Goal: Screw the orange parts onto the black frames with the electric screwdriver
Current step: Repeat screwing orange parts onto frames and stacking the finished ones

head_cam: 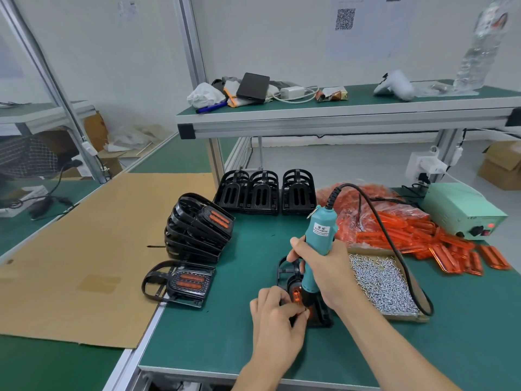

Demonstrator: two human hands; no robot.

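Observation:
My right hand (324,275) is wrapped around the teal electric screwdriver (318,241), held upright with its tip down on a black frame (324,314) lying on the green mat. An orange part (296,294) glows inside that frame, beside the bit. My left hand (275,311) pinches at the frame right next to the bit; what its fingertips hold is too small to tell. Both hands hide most of the frame. A tray of silver screws (380,283) sits just right of my right hand. Loose orange parts (417,235) are heaped behind the tray.
A finished frame (180,280) lies at the mat's left edge, with a stack of finished frames (197,227) behind it. Empty black frames (265,193) stand in a row at the back. A green power box (459,210) sits far right; its cable loops over the tray. Cardboard (84,249) covers the left bench.

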